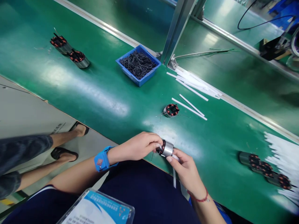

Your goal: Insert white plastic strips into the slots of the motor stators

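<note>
A silver motor stator (167,148) with copper windings is held on its side between my two hands, just above the bench's front edge. My left hand (141,145) is closed at its winding end, with the fingertips pinching a small white piece that looks like the end of a strip. My right hand (188,169) is closed at the other end, thumb and fingers against the metal rim and a white strip (174,178). That strip hangs down below the right fingers. What lies inside the stator is hidden. Another stator (171,110) stands on the bench just beyond.
Loose white strips (192,109) lie beyond my hands, near a blue bin (139,81) of short black pieces. Two stators (79,60) stand far left. Several more (255,163) lie right, beside a white strip pile (283,152). A metal post (176,31) rises behind. A person's legs (25,151) show left.
</note>
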{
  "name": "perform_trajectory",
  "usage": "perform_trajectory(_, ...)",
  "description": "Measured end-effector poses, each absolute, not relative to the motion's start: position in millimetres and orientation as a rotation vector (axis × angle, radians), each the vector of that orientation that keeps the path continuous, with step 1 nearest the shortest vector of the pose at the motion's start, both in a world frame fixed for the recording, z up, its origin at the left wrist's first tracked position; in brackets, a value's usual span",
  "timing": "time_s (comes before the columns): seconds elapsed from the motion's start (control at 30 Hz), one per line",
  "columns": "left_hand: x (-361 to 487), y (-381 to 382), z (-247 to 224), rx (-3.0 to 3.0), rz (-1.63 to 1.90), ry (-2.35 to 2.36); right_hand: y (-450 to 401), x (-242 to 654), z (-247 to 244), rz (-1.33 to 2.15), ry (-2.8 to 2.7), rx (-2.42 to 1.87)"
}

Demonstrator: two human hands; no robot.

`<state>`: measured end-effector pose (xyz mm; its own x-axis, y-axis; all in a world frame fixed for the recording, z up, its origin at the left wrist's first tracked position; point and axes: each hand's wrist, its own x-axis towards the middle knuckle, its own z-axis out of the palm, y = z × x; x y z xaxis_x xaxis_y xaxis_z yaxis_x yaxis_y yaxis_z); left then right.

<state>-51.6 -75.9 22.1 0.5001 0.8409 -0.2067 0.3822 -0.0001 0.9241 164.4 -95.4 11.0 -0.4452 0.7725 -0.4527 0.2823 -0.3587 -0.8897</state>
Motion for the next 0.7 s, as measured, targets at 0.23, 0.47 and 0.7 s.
perform_trajectory(0.23, -47, -80, 26, 1.576, 0.557, 1.153, -96, 164, 13, 1.844, -1.56, -1.487)
perform_trajectory(0.47, -39, -95, 24, 1.794, 0.721, 1.295, -95, 160, 14, 1.949, -1.359, -1.549)
perform_trajectory(0.7, -40, -102, 20, 1.593, 0.774, 1.243, -97, 154, 14, 1.767, -1.535, -1.614)
